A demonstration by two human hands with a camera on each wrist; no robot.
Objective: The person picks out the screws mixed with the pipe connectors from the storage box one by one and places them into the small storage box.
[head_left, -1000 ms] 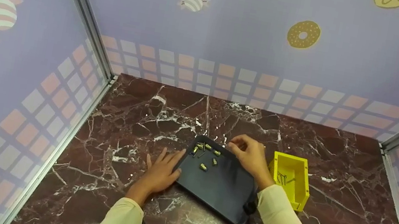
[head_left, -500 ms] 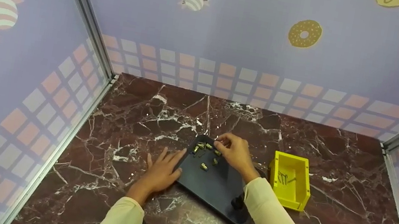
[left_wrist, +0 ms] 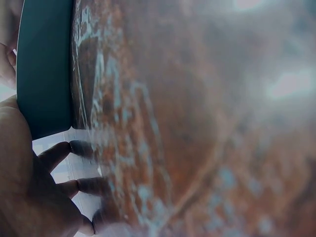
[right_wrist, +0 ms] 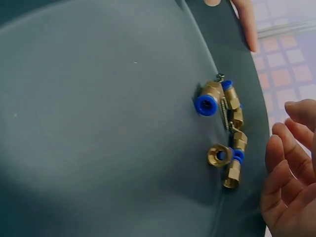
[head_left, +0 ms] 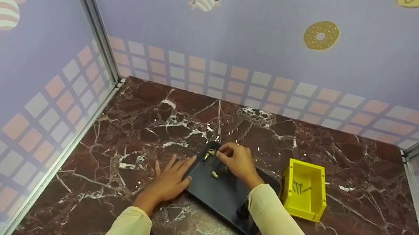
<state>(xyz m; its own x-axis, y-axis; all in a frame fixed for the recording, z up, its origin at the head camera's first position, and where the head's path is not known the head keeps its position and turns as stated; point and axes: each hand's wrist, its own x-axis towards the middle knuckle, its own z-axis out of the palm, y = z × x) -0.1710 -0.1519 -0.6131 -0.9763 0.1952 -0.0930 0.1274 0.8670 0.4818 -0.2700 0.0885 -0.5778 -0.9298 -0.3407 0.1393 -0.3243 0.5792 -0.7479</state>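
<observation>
A dark grey tray [head_left: 217, 196] lies at an angle on the marble-patterned surface. My left hand [head_left: 170, 179] rests flat at its left edge, fingers spread; in the left wrist view the fingers [left_wrist: 54, 158] reach past the tray's side wall [left_wrist: 44, 74]. Over the tray's far edge is my right hand [head_left: 238, 161], fingers bent toward the brass fittings. The right wrist view shows its thumb and fingers loosely curved, with nothing between them. Several brass fittings with blue collars [right_wrist: 210, 98] gather along the tray wall, with a thin screw [right_wrist: 224, 113] among them.
A yellow bin [head_left: 319, 193] stands right of the tray, with several screws [head_left: 297, 187] on its bottom. Patterned lilac walls [head_left: 248, 46] close in the back and sides. White specks lie on the surface behind the tray.
My right hand has moved left along the tray's far edge, toward the fittings, and now covers some of them. My left hand has stayed in place.
</observation>
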